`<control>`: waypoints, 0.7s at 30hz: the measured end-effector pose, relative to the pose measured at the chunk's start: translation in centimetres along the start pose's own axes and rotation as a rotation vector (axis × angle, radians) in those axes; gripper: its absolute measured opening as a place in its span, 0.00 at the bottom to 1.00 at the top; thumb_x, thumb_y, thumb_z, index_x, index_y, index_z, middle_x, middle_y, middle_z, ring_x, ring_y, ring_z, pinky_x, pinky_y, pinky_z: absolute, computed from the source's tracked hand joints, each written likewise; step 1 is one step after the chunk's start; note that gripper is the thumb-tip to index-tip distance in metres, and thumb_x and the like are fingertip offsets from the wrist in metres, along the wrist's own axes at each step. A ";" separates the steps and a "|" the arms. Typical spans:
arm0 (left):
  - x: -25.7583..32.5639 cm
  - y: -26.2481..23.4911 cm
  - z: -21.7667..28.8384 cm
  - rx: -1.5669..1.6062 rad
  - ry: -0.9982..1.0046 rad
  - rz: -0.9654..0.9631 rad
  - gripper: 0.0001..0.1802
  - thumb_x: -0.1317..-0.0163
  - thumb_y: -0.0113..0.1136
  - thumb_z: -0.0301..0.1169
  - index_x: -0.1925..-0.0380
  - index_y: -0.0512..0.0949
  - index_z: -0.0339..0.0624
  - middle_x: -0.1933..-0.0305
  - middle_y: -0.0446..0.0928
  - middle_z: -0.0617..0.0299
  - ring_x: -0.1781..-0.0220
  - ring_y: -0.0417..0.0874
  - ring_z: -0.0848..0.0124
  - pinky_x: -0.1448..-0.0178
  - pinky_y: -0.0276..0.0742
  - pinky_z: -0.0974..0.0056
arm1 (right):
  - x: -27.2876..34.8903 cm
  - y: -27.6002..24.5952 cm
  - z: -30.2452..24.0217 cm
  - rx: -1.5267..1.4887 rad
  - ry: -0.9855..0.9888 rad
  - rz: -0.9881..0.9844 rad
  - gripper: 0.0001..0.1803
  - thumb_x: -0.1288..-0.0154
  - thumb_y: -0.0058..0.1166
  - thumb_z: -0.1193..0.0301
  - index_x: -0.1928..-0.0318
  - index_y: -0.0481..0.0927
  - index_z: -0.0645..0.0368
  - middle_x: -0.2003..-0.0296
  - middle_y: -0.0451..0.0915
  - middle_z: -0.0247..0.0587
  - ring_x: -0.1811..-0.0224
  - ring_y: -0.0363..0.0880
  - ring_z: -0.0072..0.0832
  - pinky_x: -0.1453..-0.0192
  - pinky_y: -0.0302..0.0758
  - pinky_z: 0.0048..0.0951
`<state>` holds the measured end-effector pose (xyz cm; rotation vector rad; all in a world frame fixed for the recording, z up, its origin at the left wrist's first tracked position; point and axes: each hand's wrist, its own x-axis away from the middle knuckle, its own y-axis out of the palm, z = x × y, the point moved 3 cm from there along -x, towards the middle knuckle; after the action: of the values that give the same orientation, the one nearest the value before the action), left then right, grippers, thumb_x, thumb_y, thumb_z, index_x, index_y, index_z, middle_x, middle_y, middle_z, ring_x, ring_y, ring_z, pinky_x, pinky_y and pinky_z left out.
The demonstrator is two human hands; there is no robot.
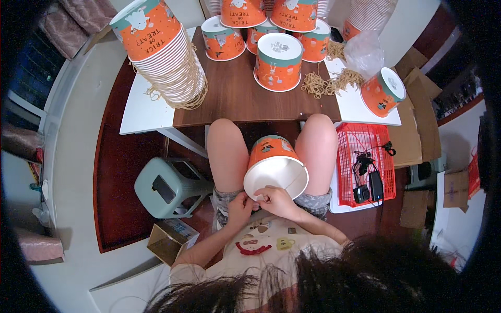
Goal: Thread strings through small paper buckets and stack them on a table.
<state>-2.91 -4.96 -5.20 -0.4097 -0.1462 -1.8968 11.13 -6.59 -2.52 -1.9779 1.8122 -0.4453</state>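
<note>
An orange paper bucket [267, 150] with a white inside lies tilted between my knees, its round mouth turned toward me. My left hand [240, 209] is closed at the near rim, outside the bucket. Right beside it, my right hand [277, 202] reaches over the same rim with thumb and fingers pinched together. The fingers of both hands nearly meet there. Whatever is between them is too small to make out. A thin line runs down the bucket's inner wall; whether it is a seam or a cord I cannot tell.
On the table [224, 99] stand a tall nested bucket stack [169, 68] draped with tan cords, several upside-down buckets [279, 70] and loose cord bundles [318, 85]. A clear plastic bag [365, 55] sits at right. A stool [164, 182] stands left, a red basket [342, 172] with black electronics right.
</note>
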 end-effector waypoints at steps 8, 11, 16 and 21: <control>0.5 -4.4 2.2 -0.791 0.230 -0.278 0.09 0.52 0.54 0.32 0.72 0.73 0.38 0.74 0.76 0.49 0.73 0.78 0.53 0.67 0.75 0.57 | 1.3 -2.5 -0.5 -0.378 0.151 -0.089 0.10 0.46 0.45 0.76 0.63 0.76 0.60 0.72 0.76 0.41 0.75 0.74 0.31 0.71 0.71 0.29; 1.0 -7.4 3.7 -1.451 0.109 -0.471 0.12 0.53 0.55 0.37 0.76 0.76 0.40 0.76 0.75 0.50 0.71 0.78 0.55 0.66 0.74 0.56 | 1.7 -3.1 -0.5 -0.730 0.360 -0.288 0.13 0.41 0.38 0.79 0.58 0.74 0.63 0.65 0.75 0.36 0.67 0.74 0.25 0.64 0.71 0.22; 1.7 -6.0 6.2 -1.383 0.352 -0.403 0.13 0.55 0.57 0.32 0.68 0.75 0.37 0.66 0.75 0.49 0.62 0.77 0.58 0.64 0.74 0.59 | 1.5 -3.2 -0.5 -1.421 0.438 -0.083 0.18 0.42 0.39 0.81 0.49 0.66 0.69 0.52 0.70 0.47 0.49 0.70 0.31 0.43 0.66 0.28; 2.4 -1.3 5.9 -0.600 0.520 -0.423 0.17 0.49 0.56 0.34 0.60 0.74 0.37 0.68 0.76 0.53 0.68 0.77 0.65 0.67 0.73 0.63 | 0.8 -3.1 -1.1 -1.537 0.458 -0.012 0.18 0.41 0.39 0.82 0.48 0.65 0.68 0.52 0.70 0.48 0.47 0.69 0.33 0.41 0.65 0.30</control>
<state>-3.59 -4.91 1.23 -0.2765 0.7501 -2.3870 13.35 -7.25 -0.07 -2.8743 2.8410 0.8975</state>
